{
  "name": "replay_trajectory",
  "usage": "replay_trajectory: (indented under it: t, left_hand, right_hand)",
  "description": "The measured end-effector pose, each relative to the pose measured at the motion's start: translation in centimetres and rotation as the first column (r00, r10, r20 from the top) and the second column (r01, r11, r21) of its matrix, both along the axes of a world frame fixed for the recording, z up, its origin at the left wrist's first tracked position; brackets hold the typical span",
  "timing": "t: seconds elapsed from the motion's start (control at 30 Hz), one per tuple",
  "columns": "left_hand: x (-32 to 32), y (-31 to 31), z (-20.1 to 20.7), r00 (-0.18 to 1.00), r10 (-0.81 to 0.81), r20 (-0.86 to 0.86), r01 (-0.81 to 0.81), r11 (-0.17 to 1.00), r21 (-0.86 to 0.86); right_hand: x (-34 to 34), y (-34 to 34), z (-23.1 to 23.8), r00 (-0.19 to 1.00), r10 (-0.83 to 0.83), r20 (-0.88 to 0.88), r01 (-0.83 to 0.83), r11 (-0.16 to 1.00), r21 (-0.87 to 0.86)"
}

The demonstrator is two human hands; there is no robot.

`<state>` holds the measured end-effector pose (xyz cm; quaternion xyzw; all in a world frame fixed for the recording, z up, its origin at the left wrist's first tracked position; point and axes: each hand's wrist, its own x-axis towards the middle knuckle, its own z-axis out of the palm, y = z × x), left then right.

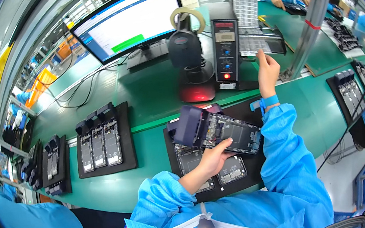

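My left hand point(213, 158) grips an opened phone point(236, 134), thumb on its edge. The phone is tilted, its circuit board and dark battery facing up, with a dark purple-black flap point(188, 124) standing off its far left end. Below it, more opened phones point(232, 172) lie on a black mat point(257, 173). My right hand point(269, 75), a blue band on its wrist, reaches to the label dispenser point(226, 50). Its index finger touches the end of the label strip point(252, 42), closed on a label there; the thumb is mostly hidden.
A scanner point(186, 51) on a stand with a tape roll point(187, 18) stands left of the dispenser, and a monitor point(129, 22) behind. Black trays point(128, 155) of opened phones line the green bench point(152, 164). A metal post point(308, 35) rises at right. Co-workers sit nearby.
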<state>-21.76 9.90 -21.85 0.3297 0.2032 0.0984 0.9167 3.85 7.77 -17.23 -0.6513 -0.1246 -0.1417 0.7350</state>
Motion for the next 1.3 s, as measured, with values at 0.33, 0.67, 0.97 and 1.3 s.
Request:
replay_trajectory:
  t: [0.33, 0.67, 0.97, 1.3]
  left_hand:
    - [-2.2, 2.1, 4.4, 0.999, 0.005, 0.037, -0.009, 0.994, 0.112]
    - [-0.9, 9.3, 7.8, 0.894, 0.424, 0.144, -0.437, 0.896, 0.079]
    - [1.0, 12.5, 6.9, 0.846, 0.492, 0.206, -0.518, 0.850, 0.096]
    - [-1.5, 3.4, 10.3, 0.992, -0.017, 0.125, -0.114, 0.313, 0.943]
  right_hand:
    - [-3.8, 1.5, 1.4, 0.926, 0.359, -0.121, -0.303, 0.894, 0.331]
    - [-8.8, 6.9, -1.2, 0.680, 0.705, -0.204, -0.630, 0.703, 0.330]
    - [-8.9, 1.6, 5.0, 0.794, 0.603, 0.073, -0.553, 0.668, 0.499]
    - [-16.0, -5.6, 9.6, 0.400, 0.780, 0.481, -0.840, 0.522, -0.149]
